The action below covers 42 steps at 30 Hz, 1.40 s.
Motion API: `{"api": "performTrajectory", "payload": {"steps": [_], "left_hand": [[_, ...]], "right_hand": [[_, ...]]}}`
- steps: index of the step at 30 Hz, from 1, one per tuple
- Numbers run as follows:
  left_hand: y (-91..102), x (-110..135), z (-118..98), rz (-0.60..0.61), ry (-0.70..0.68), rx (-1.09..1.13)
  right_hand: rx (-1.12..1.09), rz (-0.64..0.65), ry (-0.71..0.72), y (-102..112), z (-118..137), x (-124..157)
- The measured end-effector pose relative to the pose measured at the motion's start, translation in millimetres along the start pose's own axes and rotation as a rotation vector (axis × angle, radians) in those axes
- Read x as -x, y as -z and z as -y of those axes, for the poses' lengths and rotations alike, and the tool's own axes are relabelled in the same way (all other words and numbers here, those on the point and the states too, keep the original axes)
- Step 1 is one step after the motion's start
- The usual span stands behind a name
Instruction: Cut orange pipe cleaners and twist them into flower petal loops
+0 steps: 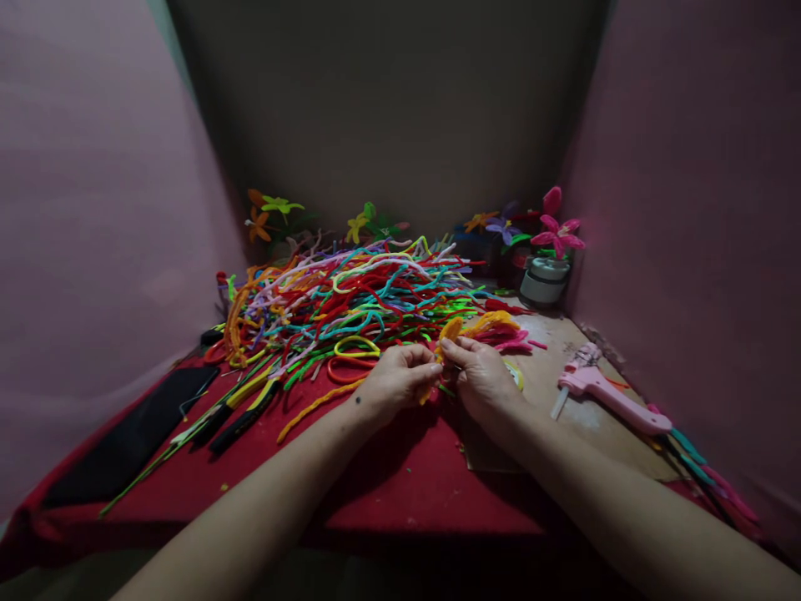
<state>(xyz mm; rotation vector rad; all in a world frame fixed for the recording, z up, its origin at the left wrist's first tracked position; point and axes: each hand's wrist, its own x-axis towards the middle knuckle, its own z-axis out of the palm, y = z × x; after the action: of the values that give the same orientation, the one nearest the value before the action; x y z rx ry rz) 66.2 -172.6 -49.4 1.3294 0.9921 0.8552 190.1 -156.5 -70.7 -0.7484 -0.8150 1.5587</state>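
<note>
My left hand [408, 373] and my right hand [481, 372] meet over the front of the red-covered table, fingers closed in a pinch. Between them is an orange pipe-cleaner petal [450, 331], its looped tip standing up above my right fingertips. A bit of orange also shows below my left fingers. Where the two hands grip it, the piece is mostly hidden. Just behind my hands lies a big heap of coloured pipe cleaners [375, 288]. More folded orange pipe cleaners [497, 322] rest beyond my right hand. A loose orange strand [313, 409] lies left of my left hand.
Pliers with yellow-black handles [247, 415] and a black flat object [134, 434] are at left. Scissors with red and yellow handles [350, 361] lie by the heap. A pink glue gun [617, 401] rests on a board [531, 451] at right. Pipe-cleaner flowers [556, 235] stand behind.
</note>
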Motion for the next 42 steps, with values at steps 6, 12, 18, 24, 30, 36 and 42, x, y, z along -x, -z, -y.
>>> {"api": "performTrajectory", "payload": {"steps": [6, 12, 18, 24, 30, 36, 42], "left_hand": [[0.2, 0.0, -2.1, 0.038, 0.025, -0.139], [6.2, 5.8, -8.0, 0.159, 0.067, -0.220], [4.8, 6.8, -2.7, 0.046, -0.228, -0.576], [13.4, 3.3, -11.6, -0.115, -0.096, -0.256], [6.0, 1.4, -6.9, -0.180, -0.085, -0.142], [8.6, 4.4, -7.6, -0.143, -0.080, -0.125], [12.0, 4.2, -10.9, -0.162, -0.065, -0.187]], "right_hand": [[0.024, -0.017, -0.001, 0.9, -1.3, -0.7], [0.032, -0.048, 0.007, 0.4, 5.2, 0.8], [0.002, -0.069, -0.037, -0.2, 5.0, -0.2], [-0.033, -0.014, -0.043, -2.6, 7.4, 2.3], [-0.030, 0.094, -0.038, -4.0, 2.8, 5.4], [0.114, 0.099, -0.004, -1.7, 6.9, 5.3], [0.428, 0.079, 0.029, 0.2, 12.3, 5.4]]}}
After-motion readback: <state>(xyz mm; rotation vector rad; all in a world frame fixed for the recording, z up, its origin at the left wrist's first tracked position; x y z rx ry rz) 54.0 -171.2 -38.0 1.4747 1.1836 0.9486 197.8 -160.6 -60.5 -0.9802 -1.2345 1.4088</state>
